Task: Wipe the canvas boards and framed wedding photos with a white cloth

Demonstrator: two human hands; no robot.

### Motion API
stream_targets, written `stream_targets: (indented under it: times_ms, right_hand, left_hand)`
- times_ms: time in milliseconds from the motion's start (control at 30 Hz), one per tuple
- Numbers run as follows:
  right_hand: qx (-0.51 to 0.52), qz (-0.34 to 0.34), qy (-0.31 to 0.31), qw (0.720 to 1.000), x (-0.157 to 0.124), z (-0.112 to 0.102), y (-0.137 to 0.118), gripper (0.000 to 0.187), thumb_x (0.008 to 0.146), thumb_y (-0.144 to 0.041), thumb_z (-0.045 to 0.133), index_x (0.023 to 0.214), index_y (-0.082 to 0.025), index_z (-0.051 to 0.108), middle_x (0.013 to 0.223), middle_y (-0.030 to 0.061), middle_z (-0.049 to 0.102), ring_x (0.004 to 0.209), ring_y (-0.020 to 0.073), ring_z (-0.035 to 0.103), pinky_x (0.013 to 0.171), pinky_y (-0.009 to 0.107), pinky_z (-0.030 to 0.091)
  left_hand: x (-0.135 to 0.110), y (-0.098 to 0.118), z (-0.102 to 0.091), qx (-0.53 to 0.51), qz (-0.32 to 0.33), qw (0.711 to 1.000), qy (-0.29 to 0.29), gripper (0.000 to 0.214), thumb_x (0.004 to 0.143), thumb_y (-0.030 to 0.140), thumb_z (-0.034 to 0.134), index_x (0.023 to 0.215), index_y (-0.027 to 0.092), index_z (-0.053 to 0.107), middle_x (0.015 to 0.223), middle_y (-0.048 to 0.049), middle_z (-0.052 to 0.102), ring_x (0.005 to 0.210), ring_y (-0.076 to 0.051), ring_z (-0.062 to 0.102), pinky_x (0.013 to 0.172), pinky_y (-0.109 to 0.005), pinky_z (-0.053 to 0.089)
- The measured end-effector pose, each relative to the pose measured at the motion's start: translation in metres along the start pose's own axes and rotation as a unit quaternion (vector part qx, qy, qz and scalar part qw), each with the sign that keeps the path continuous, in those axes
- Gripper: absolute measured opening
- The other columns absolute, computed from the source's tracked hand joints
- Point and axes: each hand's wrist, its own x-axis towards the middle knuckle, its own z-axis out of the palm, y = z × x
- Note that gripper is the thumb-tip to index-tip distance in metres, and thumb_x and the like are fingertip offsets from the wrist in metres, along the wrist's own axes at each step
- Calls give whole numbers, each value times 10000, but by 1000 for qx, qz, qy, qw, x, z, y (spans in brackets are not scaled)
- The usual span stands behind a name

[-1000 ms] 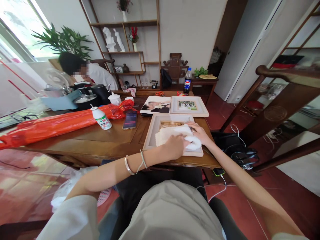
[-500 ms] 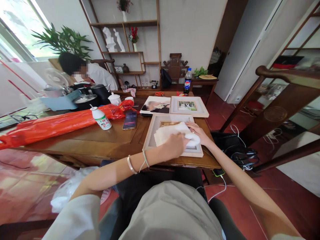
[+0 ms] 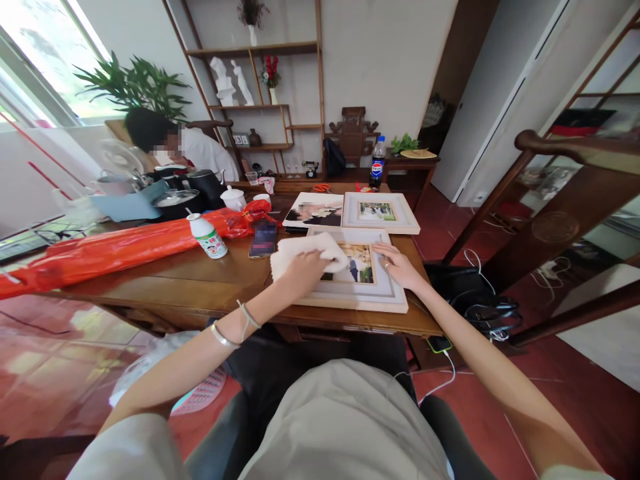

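Observation:
My left hand [image 3: 306,270] is closed on a white cloth [image 3: 293,250] and presses it over the left side of a framed photo. The white picture frame [image 3: 397,299] lies flat at the table's front edge, its photo [image 3: 364,263] partly covered by the cloth. On the frame's right border rests my right hand [image 3: 399,267], fingers stretched out, with a ring on one finger. Just behind lie a second white frame [image 3: 407,225] with a small photo in it and a photo panel [image 3: 317,207] beside it.
Left of the frame are a phone [image 3: 263,239], a white-and-green bottle [image 3: 207,235] and a long red plastic-wrapped bundle [image 3: 135,243]. A cola bottle [image 3: 377,163] and orange scissors [image 3: 321,188] stand farther back. A person [image 3: 210,150] sits across the table at left. A wooden chair [image 3: 560,213] is at right.
My left hand has swept the cloth leftward across the frame, uncovering the right part of the photo. My right hand stays on the frame's right border.

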Motion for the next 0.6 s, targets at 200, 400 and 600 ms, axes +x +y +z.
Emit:
stream_targets:
  times_ms: [200, 400, 600]
  right_hand:
    - [4, -8, 5, 1000, -1, 0, 1, 437, 791, -111, 500, 1159, -250, 689, 1293, 53, 633, 1300, 250, 496, 1145, 508, 329]
    - [0, -7, 11, 1000, -1, 0, 1, 445, 786, -107, 495, 1155, -261, 691, 1285, 42, 639, 1303, 244, 490, 1149, 510, 318]
    - [14, -18, 4, 1000, 0, -2, 3, 484, 757, -80, 485, 1163, -250, 687, 1298, 59, 630, 1304, 235, 488, 1147, 491, 321]
  left_hand:
    - [0, -3, 9, -42, 55, 997, 13, 377, 927, 140, 449, 1280, 208, 566, 1260, -118, 608, 1199, -233, 561, 991, -360, 449]
    - [-27, 74, -19, -44, 171, 983, 50, 279, 918, 200, 467, 1124, 211, 655, 1239, -123, 596, 1131, -264, 565, 903, -378, 455]
    - [4, 125, -30, 18, 146, 989, 15, 245, 881, 153, 470, 956, 128, 702, 1013, -151, 634, 893, -287, 607, 734, -384, 439]
